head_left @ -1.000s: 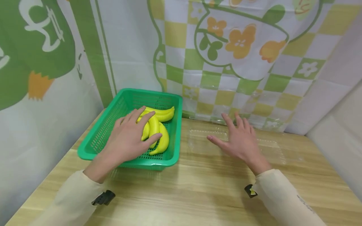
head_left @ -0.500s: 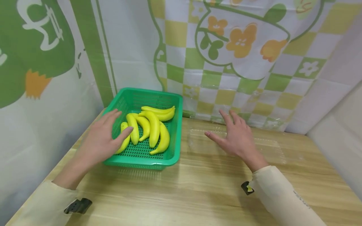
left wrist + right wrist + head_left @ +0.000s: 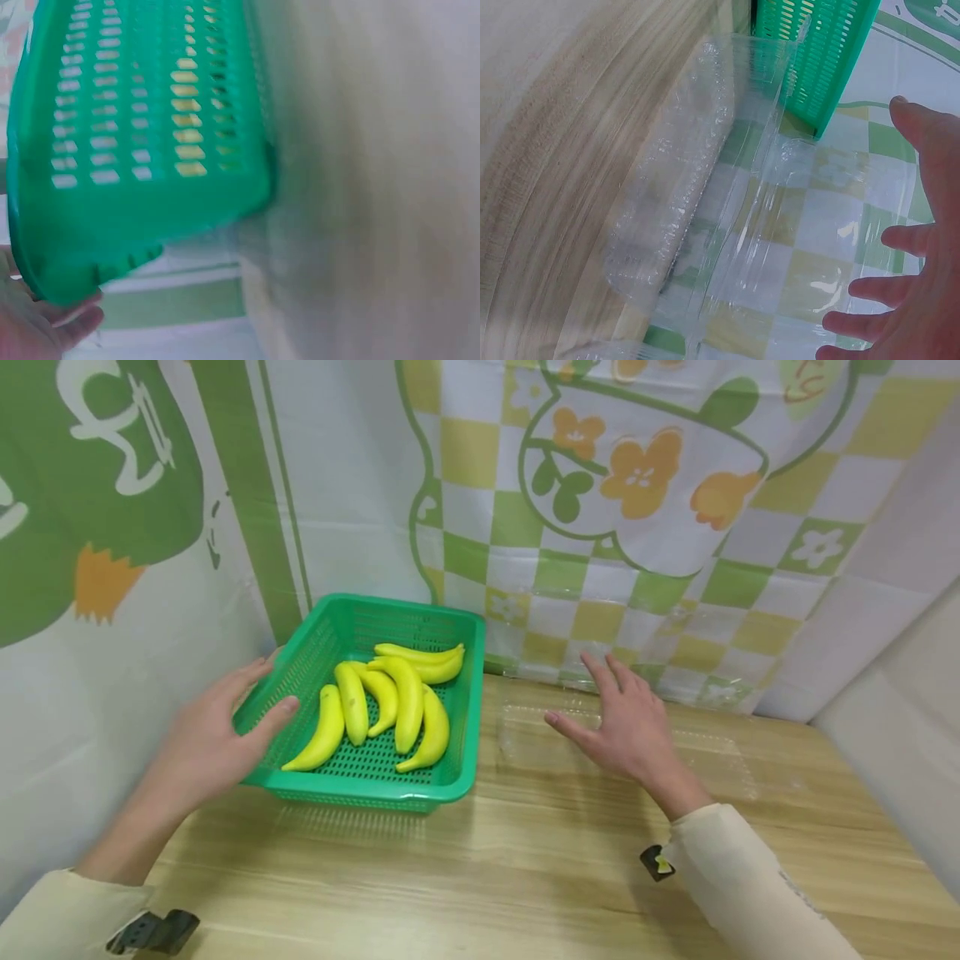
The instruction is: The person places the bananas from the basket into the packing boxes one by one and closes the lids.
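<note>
My left hand is at the left side of a green plastic basket, its thumb over the left rim and its fingers spread outside it. In the left wrist view that hand appears right at the basket's corner. Several yellow bananas lie loose inside the basket. My right hand hovers with fingers spread over a clear plastic clamshell box, holding nothing. The right wrist view shows the clear box with its lid raised, and the right hand beside it.
A wooden table carries the basket and the clear box. Behind them hangs a green and yellow checked curtain, close to both. White fabric walls stand at the left and right.
My left hand has moved left from over the bananas to the basket's left rim, uncovering the bananas. The right hand has stayed nearly still over the clear box.
</note>
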Demonstrator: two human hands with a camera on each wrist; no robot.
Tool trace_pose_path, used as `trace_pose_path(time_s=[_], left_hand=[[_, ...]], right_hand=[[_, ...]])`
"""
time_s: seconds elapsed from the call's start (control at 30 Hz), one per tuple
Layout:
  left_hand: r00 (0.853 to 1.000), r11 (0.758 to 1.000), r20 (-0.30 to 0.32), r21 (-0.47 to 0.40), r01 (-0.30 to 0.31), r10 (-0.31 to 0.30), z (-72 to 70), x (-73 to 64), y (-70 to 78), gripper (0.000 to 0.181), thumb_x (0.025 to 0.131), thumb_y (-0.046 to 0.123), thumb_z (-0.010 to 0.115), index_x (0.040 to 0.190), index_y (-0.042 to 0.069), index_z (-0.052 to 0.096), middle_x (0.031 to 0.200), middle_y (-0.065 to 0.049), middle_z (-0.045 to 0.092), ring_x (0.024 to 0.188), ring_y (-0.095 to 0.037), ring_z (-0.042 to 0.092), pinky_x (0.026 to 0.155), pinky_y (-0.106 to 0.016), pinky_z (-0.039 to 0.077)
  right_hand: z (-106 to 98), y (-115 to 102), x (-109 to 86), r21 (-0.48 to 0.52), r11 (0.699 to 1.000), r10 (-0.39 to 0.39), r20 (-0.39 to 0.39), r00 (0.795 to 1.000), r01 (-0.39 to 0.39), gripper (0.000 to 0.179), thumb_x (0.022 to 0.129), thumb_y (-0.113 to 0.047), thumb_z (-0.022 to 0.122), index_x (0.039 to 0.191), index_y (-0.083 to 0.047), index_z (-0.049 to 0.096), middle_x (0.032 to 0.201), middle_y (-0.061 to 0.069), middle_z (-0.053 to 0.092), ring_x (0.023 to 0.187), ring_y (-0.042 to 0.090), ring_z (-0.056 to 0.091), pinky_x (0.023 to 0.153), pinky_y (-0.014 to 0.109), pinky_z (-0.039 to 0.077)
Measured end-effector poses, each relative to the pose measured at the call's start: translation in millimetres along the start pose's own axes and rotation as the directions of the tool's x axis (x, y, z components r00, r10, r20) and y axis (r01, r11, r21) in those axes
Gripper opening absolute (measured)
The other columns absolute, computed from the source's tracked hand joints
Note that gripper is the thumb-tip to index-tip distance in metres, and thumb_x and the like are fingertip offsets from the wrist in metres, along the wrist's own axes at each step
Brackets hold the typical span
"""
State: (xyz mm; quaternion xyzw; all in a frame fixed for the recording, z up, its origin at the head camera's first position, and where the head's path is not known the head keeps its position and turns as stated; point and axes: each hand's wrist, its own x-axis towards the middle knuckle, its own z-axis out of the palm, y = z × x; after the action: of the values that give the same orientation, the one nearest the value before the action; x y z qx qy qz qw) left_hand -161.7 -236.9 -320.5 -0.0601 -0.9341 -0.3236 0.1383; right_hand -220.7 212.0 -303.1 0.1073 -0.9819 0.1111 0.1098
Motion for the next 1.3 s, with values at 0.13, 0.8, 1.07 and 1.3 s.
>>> trace_pose_path(time_s=[0.13,0.8,1.07,1.3], left_hand=[[0.998,0.994,-0.034,-0.101,-0.048,0.044,-1.3,-6.6,-18.2,0.061,0.102,0.036,0.052,0.156,0.016,0.032,0.161,-0.016,0.028,0.143,-0.051,0.028,0.102,-0.073,0.029],[0.994,0.909,0.074,-0.414,-0.044,0.081,8.0,-11.4,-45.4,0.059,0.107,0.026,0.043,0.159,0.020,0.017,0.167,0.004,0.012,0.154,-0.021,0.007,0.104,0.004,0.012],[0.989,0.873,0.140,-0.488,0.019,0.057,8.4,-9.5,-47.5,0.060,0.107,0.029,0.042,0.160,0.025,0.015,0.167,0.008,0.008,0.153,-0.022,0.000,0.125,-0.033,0.001],[0.980,0.845,0.195,-0.530,0.071,0.040,7.0,-8.6,-48.3,0.060,0.107,0.031,0.040,0.160,0.027,0.011,0.167,0.012,-0.001,0.152,-0.024,-0.011,0.116,-0.065,-0.012]], right_hand=[[-0.7,0.9,-0.4,0.002,1.000,-0.002,-0.006,1.000,0.002,0.099,0.083,-0.082,0.047,0.160,-0.030,0.013,0.165,0.014,0.017,0.145,0.046,0.024,0.109,0.071,0.026],[-1.1,-0.6,0.2,0.028,1.000,-0.007,0.011,1.000,0.007,0.098,0.083,-0.080,0.050,0.159,-0.031,0.012,0.165,0.013,0.017,0.145,0.047,0.025,0.109,0.071,0.026],[0.4,-1.8,1.1,0.048,0.999,-0.011,-0.001,1.000,0.011,0.096,0.083,-0.079,0.052,0.159,-0.033,0.015,0.164,0.013,0.020,0.145,0.046,0.026,0.109,0.071,0.026],[-1.7,-5.5,3.9,0.050,0.999,-0.003,0.007,1.000,0.002,0.097,0.082,-0.082,0.050,0.158,-0.036,0.013,0.165,0.011,0.018,0.145,0.046,0.025,0.109,0.071,0.026]])
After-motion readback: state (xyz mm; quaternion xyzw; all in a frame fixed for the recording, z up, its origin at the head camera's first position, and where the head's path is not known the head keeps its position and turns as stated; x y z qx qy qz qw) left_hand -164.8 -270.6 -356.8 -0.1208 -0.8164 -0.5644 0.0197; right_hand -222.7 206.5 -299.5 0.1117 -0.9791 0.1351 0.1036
